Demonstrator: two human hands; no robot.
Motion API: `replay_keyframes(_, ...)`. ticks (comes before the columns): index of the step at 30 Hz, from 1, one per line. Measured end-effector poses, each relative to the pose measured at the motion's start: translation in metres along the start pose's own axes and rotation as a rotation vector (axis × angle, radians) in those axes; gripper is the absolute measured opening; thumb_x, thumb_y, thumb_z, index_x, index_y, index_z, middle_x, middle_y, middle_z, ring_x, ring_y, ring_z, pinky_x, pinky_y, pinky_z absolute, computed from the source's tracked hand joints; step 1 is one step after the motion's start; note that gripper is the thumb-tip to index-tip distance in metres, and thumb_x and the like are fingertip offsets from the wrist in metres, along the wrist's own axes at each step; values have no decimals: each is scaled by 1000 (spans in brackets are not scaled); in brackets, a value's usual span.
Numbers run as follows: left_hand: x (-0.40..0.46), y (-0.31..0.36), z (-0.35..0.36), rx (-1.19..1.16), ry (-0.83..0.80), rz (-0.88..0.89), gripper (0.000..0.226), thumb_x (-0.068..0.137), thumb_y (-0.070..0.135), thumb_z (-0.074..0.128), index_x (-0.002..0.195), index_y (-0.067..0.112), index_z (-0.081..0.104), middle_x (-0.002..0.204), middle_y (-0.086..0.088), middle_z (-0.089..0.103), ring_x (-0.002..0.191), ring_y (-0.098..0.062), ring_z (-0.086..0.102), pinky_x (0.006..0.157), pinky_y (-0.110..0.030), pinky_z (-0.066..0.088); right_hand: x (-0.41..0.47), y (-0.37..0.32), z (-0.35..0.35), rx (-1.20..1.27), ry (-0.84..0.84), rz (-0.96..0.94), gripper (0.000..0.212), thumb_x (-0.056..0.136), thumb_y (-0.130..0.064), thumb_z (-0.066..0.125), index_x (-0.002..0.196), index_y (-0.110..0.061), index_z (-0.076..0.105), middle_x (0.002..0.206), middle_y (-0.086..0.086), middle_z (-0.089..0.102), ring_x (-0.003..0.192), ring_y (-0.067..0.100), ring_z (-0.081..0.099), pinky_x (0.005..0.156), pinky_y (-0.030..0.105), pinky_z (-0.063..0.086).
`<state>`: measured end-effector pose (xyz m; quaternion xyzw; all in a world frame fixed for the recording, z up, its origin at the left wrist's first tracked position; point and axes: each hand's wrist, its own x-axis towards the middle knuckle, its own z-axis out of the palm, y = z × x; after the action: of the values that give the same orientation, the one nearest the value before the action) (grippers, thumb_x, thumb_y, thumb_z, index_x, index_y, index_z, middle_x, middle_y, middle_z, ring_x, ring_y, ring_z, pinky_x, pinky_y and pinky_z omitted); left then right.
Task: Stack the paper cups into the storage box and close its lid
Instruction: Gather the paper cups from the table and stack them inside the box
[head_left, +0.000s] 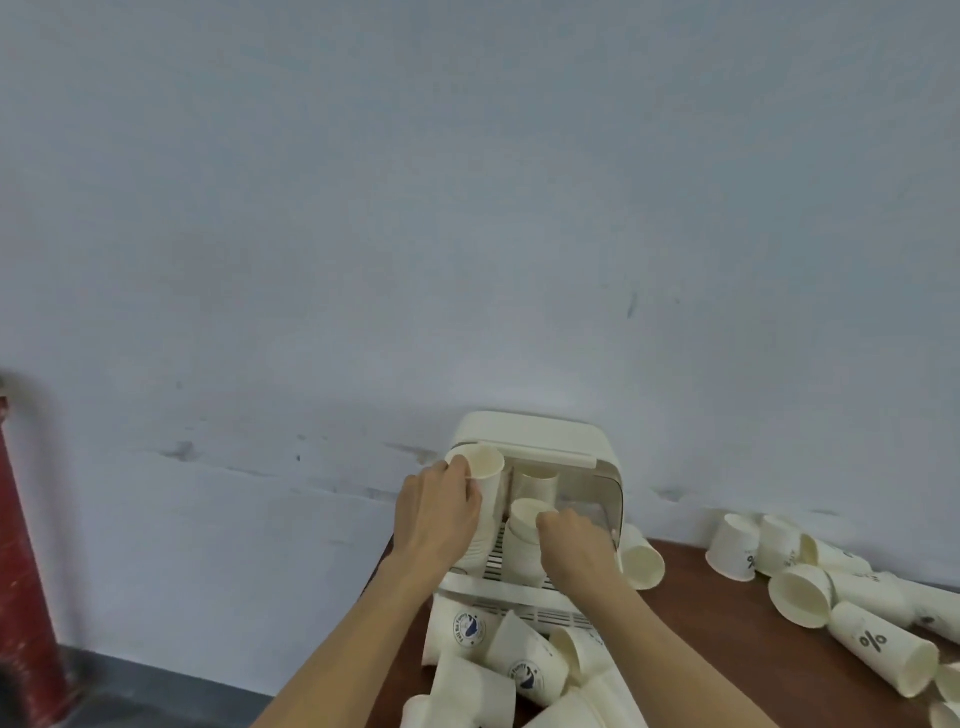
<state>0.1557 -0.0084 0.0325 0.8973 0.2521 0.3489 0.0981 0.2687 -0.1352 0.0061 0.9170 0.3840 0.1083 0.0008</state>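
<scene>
The storage box (540, 441) stands on the brown table (727, 597) against the pale wall (467, 208), w/ its lid (530, 428) raised up and back, so the front is open; inside is a slatted white rack (498, 558).

The left hand (439, 512) grips a tall stack of paper cups (483, 499) at the left side of the box opening, fingers curled round the upper part; the top cup mouth faces up and toward the camera; the stack leans a bit and its foot rests on the rack.

The right hand (574, 540) holds a second, shorter stack (524, 540) in the middle of the rack, fingers bent over its top rim; one more cup (540, 486) stands upside down further back inside the box.

Loose cups (498, 665) lie in a heap on the table in front of the box, some w/ a blue round logo; one cup (641, 564) lies on its side just beside the right wall of the box; another group of cups (831, 597) lies at right, some w/ a % mark.

A red pipe (26, 571) stands at far left, near the grey floor (156, 691).
</scene>
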Motion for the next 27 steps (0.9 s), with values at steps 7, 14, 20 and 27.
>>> replay_keyframes(7, -6, -3, 19, 90, -52, -4, 22, 99, 26, 35, 104, 17, 55, 102, -1, 62, 90, -22, 58, 72, -29, 38, -6, -7, 8, -18, -61, -103, 17, 88, 1, 47, 100, -5, 57, 106, 17, 62, 97, 32, 60, 66, 34, 37)
replay_keyframes(14, -10, -11, 28, 296, -257, 39, 24, 99, 19, 39, 107, 18, 62, 109, -3, 64, 94, -23, 61, 68, -29, 37, -12, -7, 6, 67, -42, -97, 38, 88, -2, 46, 126, -4, 40, 112, 18, 59, 101, 35, 56, 68, 35, 38)
replay_keyframes(20, -24, -6, 31, 276, -344, 47, 30, 98, 24, 37, 123, 19, 52, 120, -6, 57, 105, -24, 56, 83, -34, 41, -33, 3, -7, 114, 43, -81, 46, 87, -3, 48, 132, -5, 36, 117, 18, 58, 106, 34, 54, 71, 35, 36)
replay_keyframes(27, -55, 34, 21, 70, -277, 150, 41, 98, 32, 35, 138, 25, 39, 118, -2, 54, 104, -22, 54, 83, -34, 43, -71, 23, -25, 142, 56, -46, 28, 86, -5, 47, 114, -7, 45, 111, 15, 59, 104, 33, 54, 65, 33, 36)
